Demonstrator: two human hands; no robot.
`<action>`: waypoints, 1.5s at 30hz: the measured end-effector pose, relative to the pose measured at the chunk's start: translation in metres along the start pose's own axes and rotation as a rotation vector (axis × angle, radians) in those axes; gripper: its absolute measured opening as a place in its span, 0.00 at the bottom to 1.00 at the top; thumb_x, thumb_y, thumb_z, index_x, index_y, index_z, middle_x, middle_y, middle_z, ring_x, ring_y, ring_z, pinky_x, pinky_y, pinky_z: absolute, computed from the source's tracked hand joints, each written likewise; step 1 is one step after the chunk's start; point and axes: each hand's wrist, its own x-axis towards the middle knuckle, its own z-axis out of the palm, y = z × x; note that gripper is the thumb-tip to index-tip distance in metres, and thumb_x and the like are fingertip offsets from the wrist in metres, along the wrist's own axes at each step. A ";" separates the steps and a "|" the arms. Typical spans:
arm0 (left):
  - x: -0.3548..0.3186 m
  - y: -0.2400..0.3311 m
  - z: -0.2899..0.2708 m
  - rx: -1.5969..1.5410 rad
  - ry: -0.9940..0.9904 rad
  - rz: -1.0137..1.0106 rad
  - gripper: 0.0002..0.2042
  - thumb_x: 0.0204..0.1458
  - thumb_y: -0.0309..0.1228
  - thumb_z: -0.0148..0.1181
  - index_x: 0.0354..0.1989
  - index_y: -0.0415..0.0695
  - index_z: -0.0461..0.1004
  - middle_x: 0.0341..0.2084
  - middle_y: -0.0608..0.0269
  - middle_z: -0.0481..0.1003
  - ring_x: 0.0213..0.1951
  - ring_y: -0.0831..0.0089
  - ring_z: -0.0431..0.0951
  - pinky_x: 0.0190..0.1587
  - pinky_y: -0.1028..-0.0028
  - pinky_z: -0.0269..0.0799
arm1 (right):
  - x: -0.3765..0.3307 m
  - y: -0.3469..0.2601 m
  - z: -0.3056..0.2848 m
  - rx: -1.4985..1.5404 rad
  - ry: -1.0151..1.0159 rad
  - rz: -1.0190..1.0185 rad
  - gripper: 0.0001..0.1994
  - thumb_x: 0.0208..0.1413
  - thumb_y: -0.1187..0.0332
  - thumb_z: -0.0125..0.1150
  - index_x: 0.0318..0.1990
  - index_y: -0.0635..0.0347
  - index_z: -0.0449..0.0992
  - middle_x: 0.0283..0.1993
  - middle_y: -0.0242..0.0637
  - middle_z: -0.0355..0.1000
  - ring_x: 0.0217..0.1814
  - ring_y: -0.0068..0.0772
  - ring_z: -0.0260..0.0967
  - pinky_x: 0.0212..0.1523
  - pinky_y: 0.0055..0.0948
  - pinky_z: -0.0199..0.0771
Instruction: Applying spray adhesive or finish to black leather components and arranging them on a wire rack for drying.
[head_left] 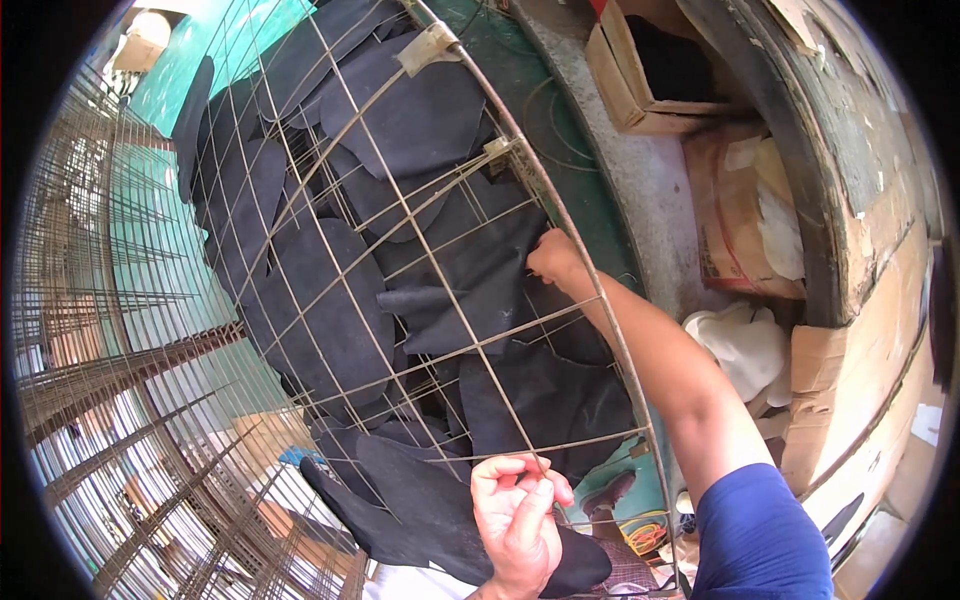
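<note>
Working at a wire mesh rack [330,250] loaded with dark leather pieces [340,310]. Left hand [520,515] gripping, fingers curled shut, a wire at the lower edge of the rack, just above a long dark piece [420,510] hanging below the frame. Right hand [555,258] reaching across the curved rim of the rack, pinching closed on the edge of a dark piece [480,260] lying behind the mesh. Sitting right of the rack: cardboard boxes [650,75] and white cloth [745,340].
</note>
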 end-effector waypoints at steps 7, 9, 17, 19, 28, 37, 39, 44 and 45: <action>0.001 0.000 -0.003 -0.013 -0.008 0.011 0.13 0.49 0.16 0.50 0.43 0.41 0.61 0.37 0.52 0.71 0.28 0.67 0.74 0.31 0.69 0.71 | -0.043 -0.009 -0.004 0.444 0.019 -0.364 0.02 0.47 0.74 0.57 0.26 0.61 0.72 0.22 0.27 0.65 0.22 0.18 0.61 0.20 0.20 0.57; 0.000 0.003 -0.003 -0.046 -0.028 -0.020 0.14 0.50 0.14 0.51 0.44 0.40 0.60 0.39 0.52 0.68 0.30 0.68 0.72 0.33 0.71 0.70 | -0.073 -0.019 -0.022 0.600 0.015 -0.663 0.02 0.50 0.73 0.56 0.29 0.57 0.70 0.24 0.22 0.62 0.26 0.12 0.56 0.26 0.15 0.56; 0.002 0.001 0.000 -0.034 -0.006 -0.002 0.13 0.49 0.16 0.51 0.42 0.41 0.61 0.36 0.53 0.70 0.28 0.67 0.74 0.31 0.70 0.72 | -0.113 -0.051 -0.079 0.837 0.215 -0.826 0.03 0.60 0.71 0.51 0.38 0.57 0.64 0.28 0.18 0.57 0.29 0.08 0.51 0.29 0.12 0.53; 0.000 0.002 0.001 -0.044 0.016 -0.015 0.13 0.49 0.16 0.51 0.42 0.41 0.61 0.36 0.53 0.70 0.27 0.67 0.74 0.30 0.72 0.71 | -0.113 -0.055 -0.080 0.836 0.204 -0.808 0.03 0.60 0.70 0.51 0.38 0.58 0.66 0.28 0.19 0.58 0.30 0.09 0.52 0.30 0.12 0.54; -0.004 0.005 0.001 -0.095 0.017 -0.027 0.13 0.49 0.16 0.51 0.42 0.40 0.61 0.36 0.52 0.70 0.27 0.67 0.73 0.30 0.72 0.71 | -0.153 -0.100 -0.046 0.812 -0.786 -0.407 0.09 0.50 0.72 0.63 0.39 0.64 0.76 0.35 0.33 0.76 0.39 0.22 0.73 0.44 0.22 0.72; -0.009 0.013 0.004 -0.116 -0.008 -0.022 0.13 0.51 0.15 0.51 0.44 0.40 0.61 0.38 0.55 0.70 0.28 0.72 0.71 0.31 0.78 0.69 | -0.076 -0.073 -0.076 0.905 -0.411 -0.206 0.16 0.54 0.66 0.59 0.47 0.64 0.69 0.38 0.42 0.74 0.39 0.35 0.75 0.38 0.38 0.78; -0.006 0.010 0.004 -0.118 -0.023 -0.019 0.13 0.51 0.15 0.52 0.44 0.40 0.61 0.38 0.55 0.70 0.28 0.72 0.71 0.31 0.78 0.69 | -0.030 -0.046 -0.081 0.806 -0.362 -0.191 0.22 0.53 0.61 0.61 0.52 0.63 0.66 0.48 0.40 0.71 0.39 0.35 0.73 0.38 0.34 0.76; -0.002 0.008 0.002 -0.115 -0.005 -0.024 0.14 0.51 0.15 0.52 0.44 0.40 0.61 0.38 0.55 0.70 0.28 0.72 0.71 0.31 0.78 0.69 | -0.005 0.011 -0.060 0.733 -0.239 -0.022 0.11 0.53 0.63 0.61 0.42 0.53 0.72 0.35 0.26 0.68 0.30 0.23 0.61 0.30 0.19 0.62; -0.003 0.008 0.002 -0.115 -0.008 -0.024 0.14 0.51 0.15 0.52 0.44 0.40 0.61 0.38 0.55 0.70 0.28 0.72 0.71 0.31 0.78 0.69 | -0.004 0.019 -0.057 0.705 -0.255 -0.103 0.10 0.51 0.65 0.61 0.41 0.52 0.71 0.32 0.25 0.65 0.30 0.21 0.59 0.29 0.20 0.60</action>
